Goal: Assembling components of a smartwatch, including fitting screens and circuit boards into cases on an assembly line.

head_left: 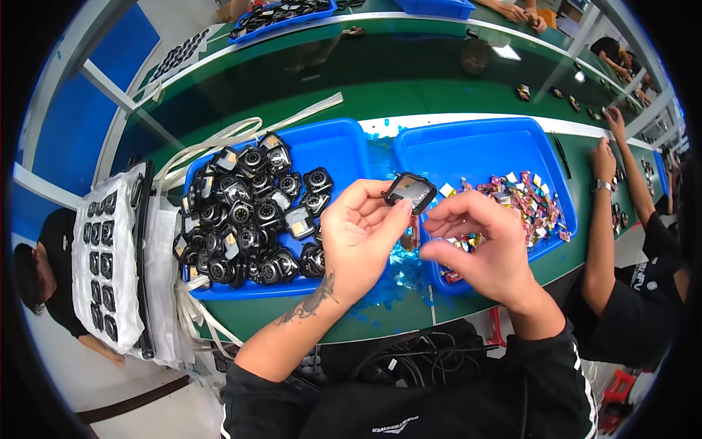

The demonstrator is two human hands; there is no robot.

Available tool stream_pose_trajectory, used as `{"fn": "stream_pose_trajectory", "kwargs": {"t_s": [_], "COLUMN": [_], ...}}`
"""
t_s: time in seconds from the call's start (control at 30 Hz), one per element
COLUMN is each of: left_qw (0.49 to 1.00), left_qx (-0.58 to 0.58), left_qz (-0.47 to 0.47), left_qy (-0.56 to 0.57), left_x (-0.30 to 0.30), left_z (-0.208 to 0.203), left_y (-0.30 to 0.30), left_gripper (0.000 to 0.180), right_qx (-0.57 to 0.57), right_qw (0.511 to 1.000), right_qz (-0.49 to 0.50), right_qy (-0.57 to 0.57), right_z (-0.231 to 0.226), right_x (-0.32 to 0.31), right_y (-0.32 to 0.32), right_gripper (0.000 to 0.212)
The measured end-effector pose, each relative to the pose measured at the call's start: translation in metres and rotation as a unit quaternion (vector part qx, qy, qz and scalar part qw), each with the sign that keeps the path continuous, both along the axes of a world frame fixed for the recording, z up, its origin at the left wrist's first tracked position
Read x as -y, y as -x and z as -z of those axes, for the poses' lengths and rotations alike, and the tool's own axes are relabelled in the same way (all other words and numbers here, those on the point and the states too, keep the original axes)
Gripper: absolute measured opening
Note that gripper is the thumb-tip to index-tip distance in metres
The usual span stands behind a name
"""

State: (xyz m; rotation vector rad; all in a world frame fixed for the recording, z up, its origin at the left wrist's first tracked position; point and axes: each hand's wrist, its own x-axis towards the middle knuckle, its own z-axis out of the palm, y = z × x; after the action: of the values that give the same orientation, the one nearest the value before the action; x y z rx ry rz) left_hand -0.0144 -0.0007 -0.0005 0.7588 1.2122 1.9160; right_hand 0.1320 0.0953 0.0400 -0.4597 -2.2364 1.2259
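Observation:
My left hand (360,238) grips a black, square watch case (409,192) between thumb and fingers, its greyish inner face turned up. Close by on the right, my right hand (482,245) has its fingers curved and apart from the thumb, with nothing visible between them. A small reddish-brown piece (414,233) shows in the gap between the hands; whether it hangs from the case I cannot tell. Left of my hands, a blue tray (344,143) holds a heap of black watch cases (252,212). The blue tray (468,135) on the right contains many small pink, yellow and silver parts (523,205).
Blue film scraps (406,271) litter the green bench (336,333) between the trays. White straps (248,132) lie at the left, near a stacked rack of watch cases (102,256). A dark tweezer-like tool (561,155) rests beyond the right tray. A co-worker's arms (603,197) reach in at the right.

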Motion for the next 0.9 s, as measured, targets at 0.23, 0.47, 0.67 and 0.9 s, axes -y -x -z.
{"fn": "stream_pose_trajectory", "kwargs": {"t_s": [0.23,0.47,0.67,0.9], "left_qw": [0.999,0.966,0.921,0.87], "left_qx": [0.03,-0.238,-0.371,-0.481], "left_qz": [-0.018,-0.006,-0.009,0.055], "left_qy": [-0.04,-0.101,-0.123,-0.096], "left_x": [-0.001,0.003,0.003,0.006], "left_z": [-0.004,-0.006,-0.016,-0.021], "left_y": [-0.003,0.001,0.005,0.018], "left_gripper": [0.02,0.041,0.037,0.038], "right_qx": [0.007,-0.059,-0.073,-0.066], "right_qw": [0.999,0.938,0.903,0.864], "right_qz": [0.007,-0.03,-0.051,-0.088], "right_qy": [0.048,0.34,0.42,0.491], "right_z": [0.007,0.006,0.007,0.006], "right_x": [0.004,-0.007,-0.012,-0.013], "right_y": [0.002,-0.002,-0.007,-0.006], "right_gripper": [0.023,0.013,0.011,0.01]}}
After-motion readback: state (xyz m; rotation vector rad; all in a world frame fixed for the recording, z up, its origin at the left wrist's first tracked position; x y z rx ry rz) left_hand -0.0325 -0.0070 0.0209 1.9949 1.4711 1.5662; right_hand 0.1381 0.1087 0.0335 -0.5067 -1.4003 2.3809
